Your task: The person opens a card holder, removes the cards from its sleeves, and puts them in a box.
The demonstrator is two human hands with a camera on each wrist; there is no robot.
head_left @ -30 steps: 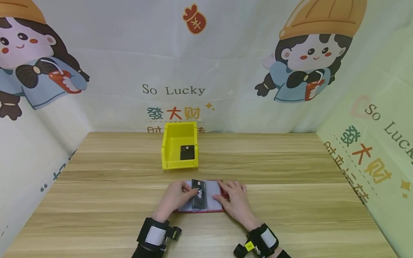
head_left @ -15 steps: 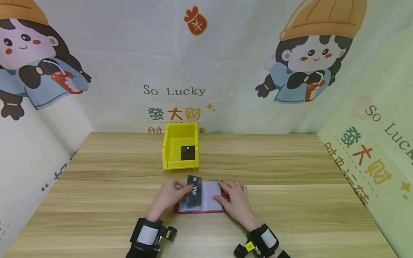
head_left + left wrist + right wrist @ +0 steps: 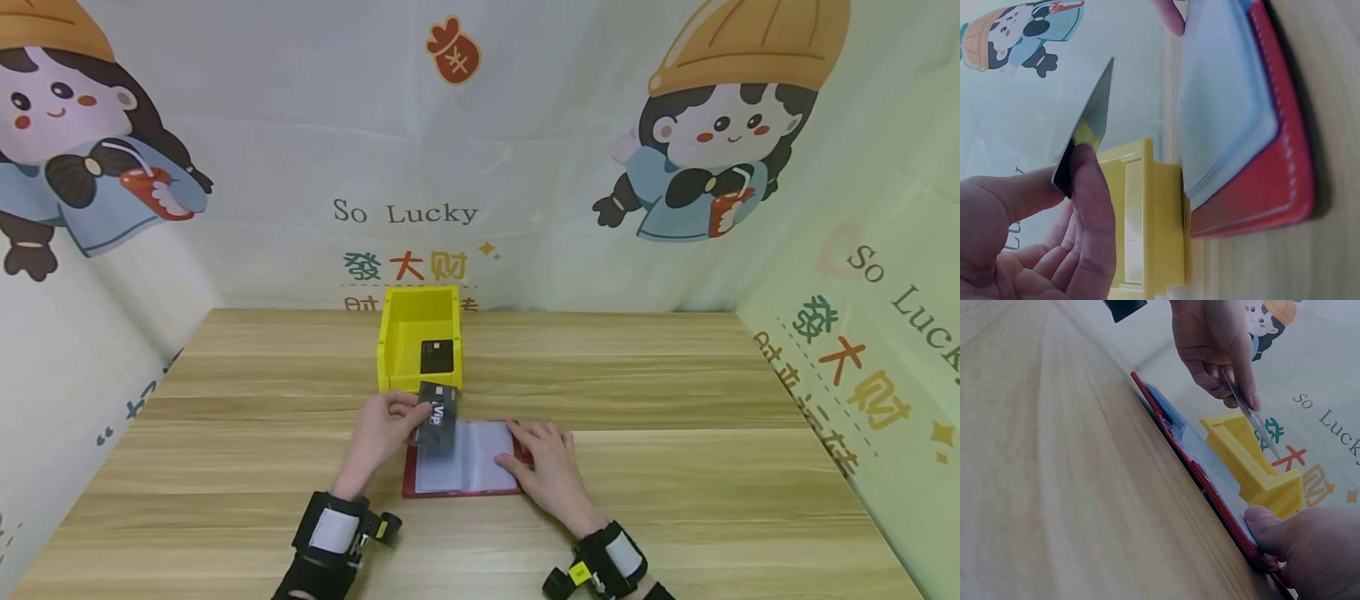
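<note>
A black plastic VIP card (image 3: 437,414), just clear of the open red card holder (image 3: 463,490) flattened by the spread right hand (image 3: 546,465), was pinched in the left hand (image 3: 381,427), and carrying it into the yellow plastic bin (image 3: 395,342) was judged the next move.

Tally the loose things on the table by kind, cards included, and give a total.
Black cards: 2, one held by the left hand, one in the bin.
Yellow bins: 1.
Red card holders: 1, lying open under the right hand.
Total: 4.
</note>
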